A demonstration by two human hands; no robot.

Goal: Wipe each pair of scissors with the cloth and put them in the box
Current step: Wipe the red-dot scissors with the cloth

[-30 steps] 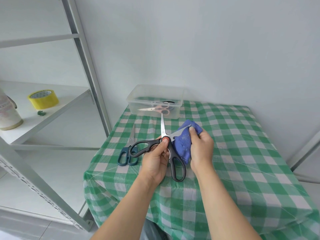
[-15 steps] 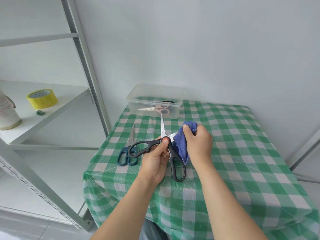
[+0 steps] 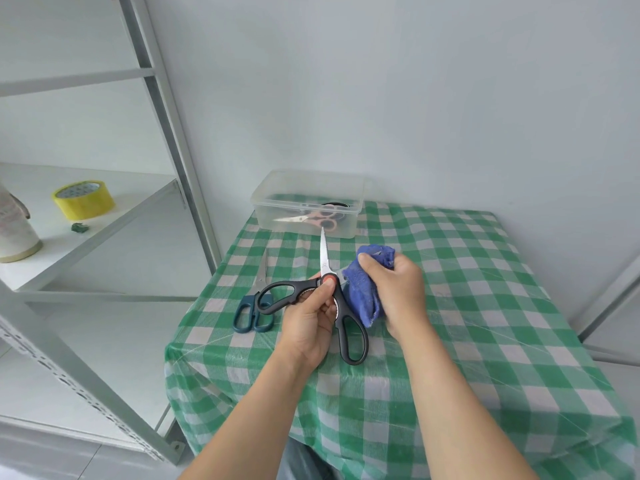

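Far left: metal shelf (image 3: pixel 104 230) with a yellow tape roll (image 3: pixel 83 199) on it.

Left side of the checked table (image 3: pixel 485 306): teal-handled scissors (image 3: pixel 254 306) lie flat and closed. Long axis runs near-to-far, blades pointing away toward the wall, handles nearest the person. No hand touches them.

Centre: black-handled scissors (image 3: pixel 343 315) held over the table, spread wide open. One serrated blade points straight away, its tip just short of the box (image 3: pixel 266 216) front wall. The other blade runs right into the cloth (image 3: pixel 363 292) (mostly hidden, only a sliver of metal shows near the pivot). One handle loop sticks out left, the other points down-right toward the person.

Left hand (image 3: pixel 308 320) grips the black pair just below the pivot, thumb pressed on the red pivot cap, fingers curled under the handles.

Right hand (image 3: pixel 398 289) sits just right of the pivot, clenched on the blue cloth and bunching it around the second blade.

Back centre: the clear box stands against the wall, well apart from both hands. It holds a pink-handled pair (image 3: pixel 311 218) lying with its blades pointing left, and a dark-handled pair behind that, unclear.
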